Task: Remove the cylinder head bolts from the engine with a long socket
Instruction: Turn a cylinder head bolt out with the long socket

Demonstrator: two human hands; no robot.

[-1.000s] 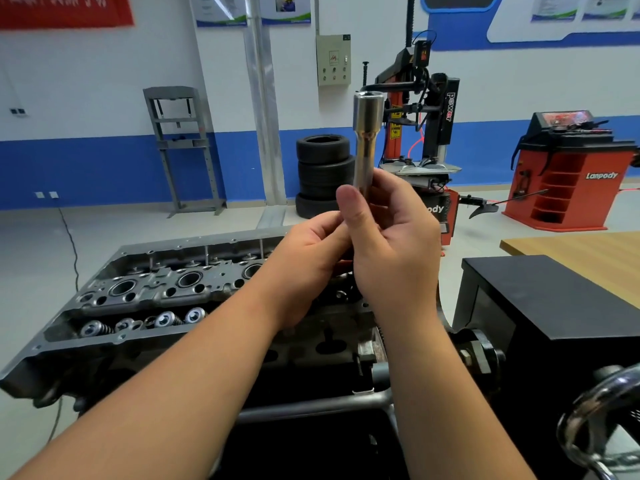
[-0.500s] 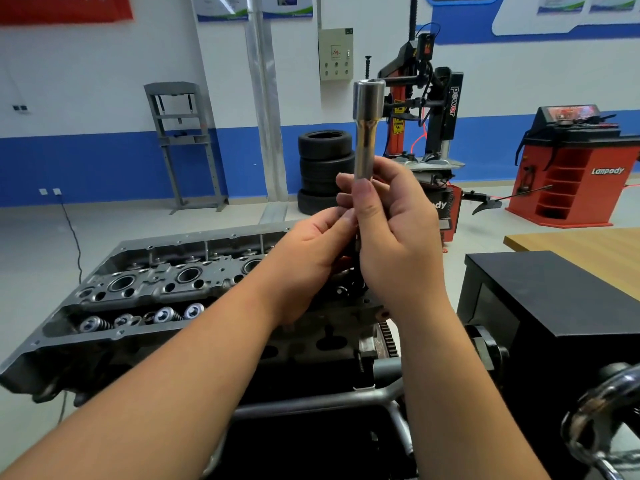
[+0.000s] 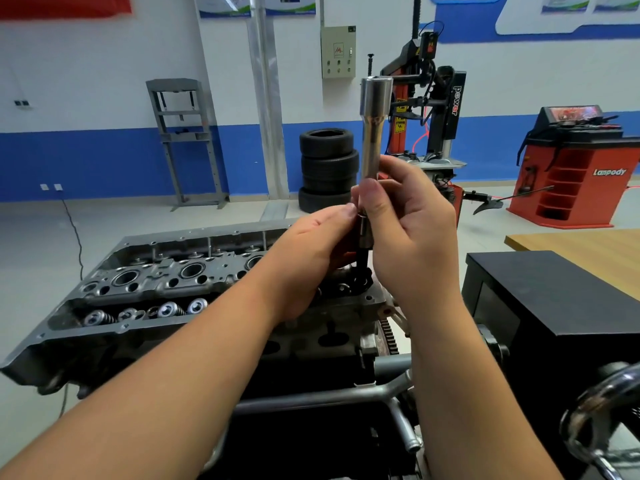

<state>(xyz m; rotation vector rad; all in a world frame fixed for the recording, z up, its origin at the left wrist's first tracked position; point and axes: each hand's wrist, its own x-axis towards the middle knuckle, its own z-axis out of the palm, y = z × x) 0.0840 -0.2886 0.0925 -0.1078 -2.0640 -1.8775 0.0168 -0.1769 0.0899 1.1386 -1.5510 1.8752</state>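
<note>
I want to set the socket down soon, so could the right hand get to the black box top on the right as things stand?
Probably yes. The right hand grips the long silver metal socket above the grey engine head, and the flat black box top lies just to its right with nothing standing between them.

silver long socket (image 3: 372, 133), grey engine (image 3: 166, 285), black tyres (image 3: 327, 168)

Long socket (image 3: 373, 133): upright, wide end on top, above the cylinder head (image 3: 166, 285).
Right hand (image 3: 408, 233): grips the socket's lower shaft.
Left hand (image 3: 311, 258): fingertips at the socket's lower end.
Background: stacked tires (image 3: 327, 169), red wheel balancer (image 3: 575, 168).
</note>
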